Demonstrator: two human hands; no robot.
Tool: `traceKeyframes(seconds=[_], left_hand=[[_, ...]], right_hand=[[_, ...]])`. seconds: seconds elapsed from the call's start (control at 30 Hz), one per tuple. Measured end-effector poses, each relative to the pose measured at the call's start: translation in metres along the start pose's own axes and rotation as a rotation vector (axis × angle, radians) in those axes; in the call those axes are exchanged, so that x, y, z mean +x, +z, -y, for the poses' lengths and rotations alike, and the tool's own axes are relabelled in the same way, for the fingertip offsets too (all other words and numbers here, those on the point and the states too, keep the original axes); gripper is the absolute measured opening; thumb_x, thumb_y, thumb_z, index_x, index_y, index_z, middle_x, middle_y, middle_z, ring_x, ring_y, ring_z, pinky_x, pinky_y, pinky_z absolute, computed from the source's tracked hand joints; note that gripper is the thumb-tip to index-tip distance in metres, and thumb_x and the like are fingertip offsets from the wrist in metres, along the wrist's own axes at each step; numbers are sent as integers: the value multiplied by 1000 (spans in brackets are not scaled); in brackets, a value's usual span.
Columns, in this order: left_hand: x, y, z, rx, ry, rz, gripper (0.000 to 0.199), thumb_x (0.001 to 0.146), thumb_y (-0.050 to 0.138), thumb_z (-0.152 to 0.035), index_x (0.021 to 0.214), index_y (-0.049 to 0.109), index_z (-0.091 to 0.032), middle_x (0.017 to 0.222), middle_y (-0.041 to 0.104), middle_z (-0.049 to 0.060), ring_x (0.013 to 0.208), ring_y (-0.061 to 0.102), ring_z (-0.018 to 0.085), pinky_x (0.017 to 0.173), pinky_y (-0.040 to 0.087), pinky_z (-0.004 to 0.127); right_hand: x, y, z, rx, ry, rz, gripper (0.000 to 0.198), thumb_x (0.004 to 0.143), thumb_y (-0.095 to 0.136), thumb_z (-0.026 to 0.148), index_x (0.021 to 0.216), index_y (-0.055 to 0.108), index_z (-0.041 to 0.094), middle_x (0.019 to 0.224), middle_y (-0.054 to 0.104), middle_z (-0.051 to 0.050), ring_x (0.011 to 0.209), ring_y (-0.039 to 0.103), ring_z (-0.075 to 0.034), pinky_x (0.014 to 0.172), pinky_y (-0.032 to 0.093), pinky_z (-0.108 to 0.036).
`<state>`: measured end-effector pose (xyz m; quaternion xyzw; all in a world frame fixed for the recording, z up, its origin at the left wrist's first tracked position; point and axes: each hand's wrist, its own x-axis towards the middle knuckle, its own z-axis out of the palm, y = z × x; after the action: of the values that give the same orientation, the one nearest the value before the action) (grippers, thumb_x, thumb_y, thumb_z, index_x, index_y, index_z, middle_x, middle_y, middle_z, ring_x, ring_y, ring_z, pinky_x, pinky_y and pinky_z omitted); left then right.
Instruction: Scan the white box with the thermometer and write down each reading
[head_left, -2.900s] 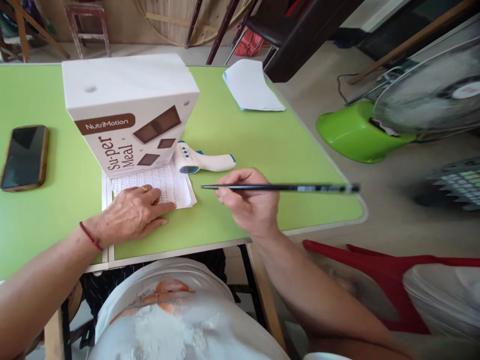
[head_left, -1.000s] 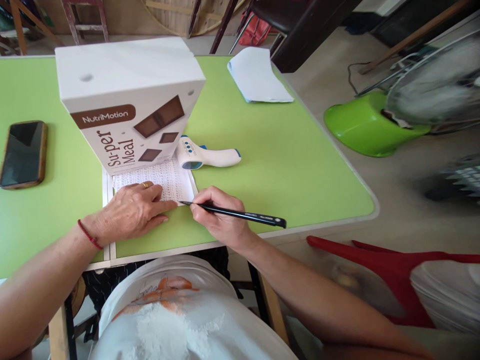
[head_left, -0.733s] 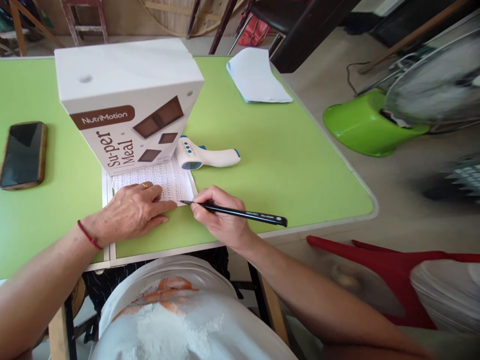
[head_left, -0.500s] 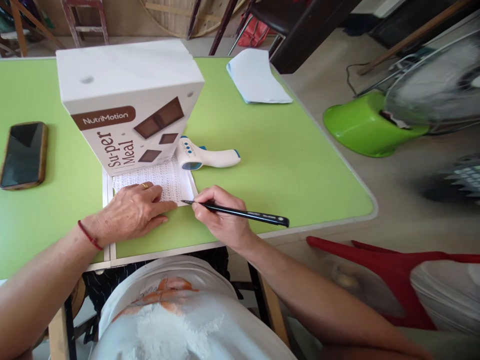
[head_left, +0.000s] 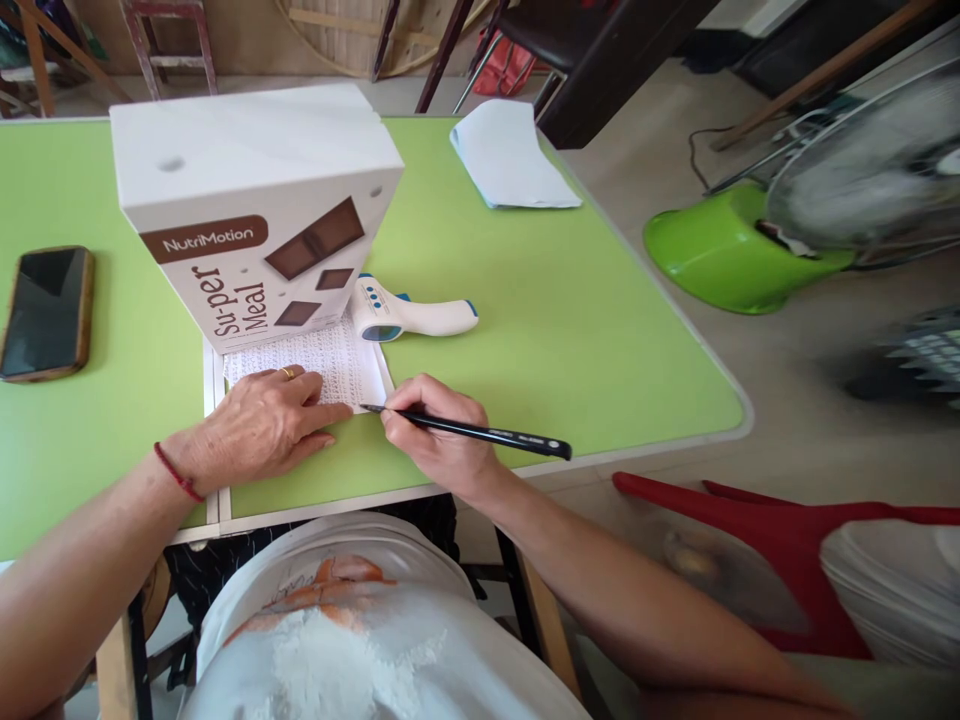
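Black and slim, the pen (head_left: 469, 432) lies low in the right hand (head_left: 442, 440), whose fingers are closed around it close to the writing end. Its tip meets the near right corner of the sheet of paper (head_left: 330, 360), which is covered in rows of small writing. The left hand (head_left: 259, 425) lies flat and spread on the near part of that sheet, palm down, gripping nothing, a ring showing on one finger. The pen's long axis runs almost level across the view, tip pointing left toward the paper and the left fingertips, back end pointing right and slightly nearer, out over bare green table (head_left: 562, 300). To write well at this corner, I judge that the left hand should go on pressing the sheet so that it does not slide under the stroke, and the right hand should rest its heel on the table, since the tip works at the very edge of the paper, where a heavy stroke could run off onto the table. A white carton (head_left: 255, 215) stands on the far part of the sheet, an infrared thermometer (head_left: 409, 315) lies just right of it, and a phone (head_left: 46, 312) lies well off to the left.
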<state>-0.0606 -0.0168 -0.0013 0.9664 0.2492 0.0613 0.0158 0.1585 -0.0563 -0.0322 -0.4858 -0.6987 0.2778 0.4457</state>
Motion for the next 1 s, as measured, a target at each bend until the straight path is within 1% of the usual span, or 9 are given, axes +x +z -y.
traceKeyframes(seconds=[0.2, 0.47, 0.7, 1.0], left_hand=[[0, 0, 0, 0, -9, 18, 30, 96, 48, -36, 118, 65, -25, 86, 59, 6, 68, 55, 19, 57, 44, 30], [2, 0, 0, -1, -6, 12, 30, 95, 50, -36, 119, 65, -26, 85, 59, 5, 68, 56, 20, 58, 45, 31], [1, 0, 0, 1, -5, 8, 30, 95, 48, -35, 120, 64, -26, 86, 59, 6, 67, 56, 19, 57, 44, 30], [0, 0, 0, -3, -4, 11, 30, 95, 48, -35, 118, 65, -25, 85, 59, 5, 68, 55, 19, 58, 44, 30]], right_hand=[[-1, 0, 0, -10, 30, -67, 13, 75, 57, 18, 66, 48, 22, 50, 49, 7, 43, 44, -8, 44, 39, -20], [-1, 1, -2, -20, 30, -38, 14, 76, 56, 19, 66, 47, 22, 53, 52, 6, 45, 46, -8, 45, 39, -21], [-1, 1, -2, -3, 29, -30, 14, 77, 55, 19, 66, 46, 22, 54, 53, 6, 45, 47, -8, 46, 39, -22], [-1, 1, -1, -22, 51, -40, 13, 76, 55, 20, 66, 47, 22, 52, 52, 6, 45, 47, -9, 46, 40, -21]])
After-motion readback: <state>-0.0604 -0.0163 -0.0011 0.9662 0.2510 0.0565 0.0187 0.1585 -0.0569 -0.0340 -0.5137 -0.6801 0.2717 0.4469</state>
